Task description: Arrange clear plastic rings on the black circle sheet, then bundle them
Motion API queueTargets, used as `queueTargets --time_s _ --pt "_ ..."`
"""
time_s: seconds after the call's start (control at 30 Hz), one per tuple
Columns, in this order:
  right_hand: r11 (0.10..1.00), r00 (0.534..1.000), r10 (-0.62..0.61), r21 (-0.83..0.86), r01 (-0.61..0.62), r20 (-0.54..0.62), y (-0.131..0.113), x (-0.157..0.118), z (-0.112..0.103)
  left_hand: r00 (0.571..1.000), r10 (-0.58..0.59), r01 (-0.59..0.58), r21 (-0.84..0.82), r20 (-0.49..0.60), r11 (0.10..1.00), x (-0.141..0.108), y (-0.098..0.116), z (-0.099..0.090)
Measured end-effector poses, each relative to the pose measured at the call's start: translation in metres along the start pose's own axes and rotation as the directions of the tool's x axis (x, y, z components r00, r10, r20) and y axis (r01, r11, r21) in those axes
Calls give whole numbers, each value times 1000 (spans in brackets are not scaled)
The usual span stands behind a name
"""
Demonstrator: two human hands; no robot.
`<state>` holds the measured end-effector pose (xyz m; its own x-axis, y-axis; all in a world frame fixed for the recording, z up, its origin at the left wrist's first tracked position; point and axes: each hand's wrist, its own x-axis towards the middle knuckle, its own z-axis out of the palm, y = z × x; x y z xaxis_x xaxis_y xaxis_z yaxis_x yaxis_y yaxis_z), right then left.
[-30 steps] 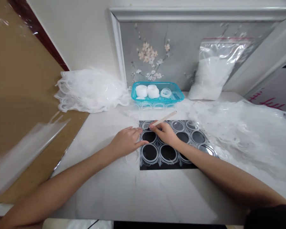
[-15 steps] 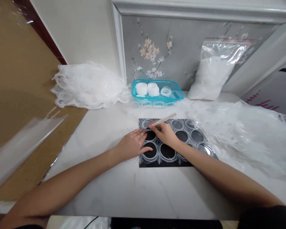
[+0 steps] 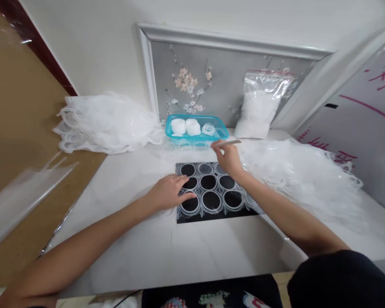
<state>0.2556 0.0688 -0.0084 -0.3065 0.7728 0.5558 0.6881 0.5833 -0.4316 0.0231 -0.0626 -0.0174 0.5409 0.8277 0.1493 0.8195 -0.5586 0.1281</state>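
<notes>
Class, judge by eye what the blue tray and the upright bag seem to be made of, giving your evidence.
Blue tray: probably glossy, translucent plastic; its rim catches light and its walls look see-through.

Bag: likely thin, clear plastic film; it shows creases, bright glints and white contents.

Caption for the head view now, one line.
Left hand rests on the sheet of clear rings; right hand holds a thin stick near the blue tray.

One left hand (image 3: 167,191), one right hand (image 3: 230,160), one stick (image 3: 228,143). One tray (image 3: 196,138) with three ring stacks (image 3: 179,126); one mat (image 3: 205,218) under at least nine rings (image 3: 202,201), rest hidden by arm. Two white heaps (image 3: 105,124), one zip bag (image 3: 256,114), one frame (image 3: 237,41).
</notes>
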Motion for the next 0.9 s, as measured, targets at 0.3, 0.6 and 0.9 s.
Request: queueTargets --time_s 0.3,0.6,0.9 --pt "837 933 234 432 -336 273 -10 -72 24 986 167 -168 38 11 985 26 17 27" --pt "863 942 207 405 -303 263 -13 -71 17 983 184 -184 30 8 982 21 13 30" --pt "937 966 -114 -298 181 230 -26 -36 12 980 198 -198 15 -13 980 22 11 30"
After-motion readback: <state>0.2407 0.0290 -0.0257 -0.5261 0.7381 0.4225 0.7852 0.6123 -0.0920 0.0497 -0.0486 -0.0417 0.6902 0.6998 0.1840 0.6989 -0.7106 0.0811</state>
